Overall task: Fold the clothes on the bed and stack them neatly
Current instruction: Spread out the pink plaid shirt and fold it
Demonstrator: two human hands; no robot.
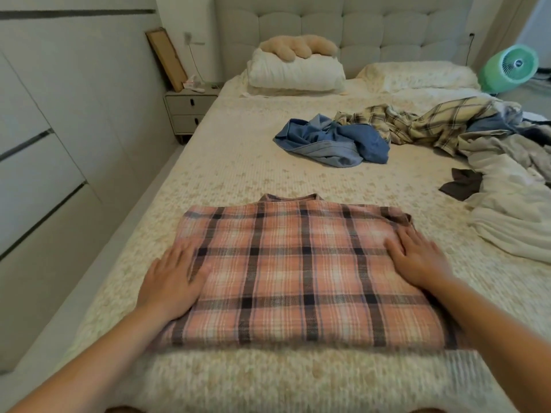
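1. Broadly, the wide bed with its cream floral quilted cover carries everything; the stretch left of the clothes and up toward the white pillow is open room for a stack.
2. Unfolded clothes lie heaped at the right: a cream plaid shirt, a white garment and a crumpled blue denim piece, well apart from the work.
3. Near the foot edge lies the pink-and-navy plaid shirt, folded to a rectangle, collar away from the person.
4. Each hand lies spread and flat, gripping nothing: the left hand on the shirt's left edge, the right hand near its right side.
5. To do it well, I judge, smooth outward to square the edges, keeping the shirt clear of the bed's foot edge.
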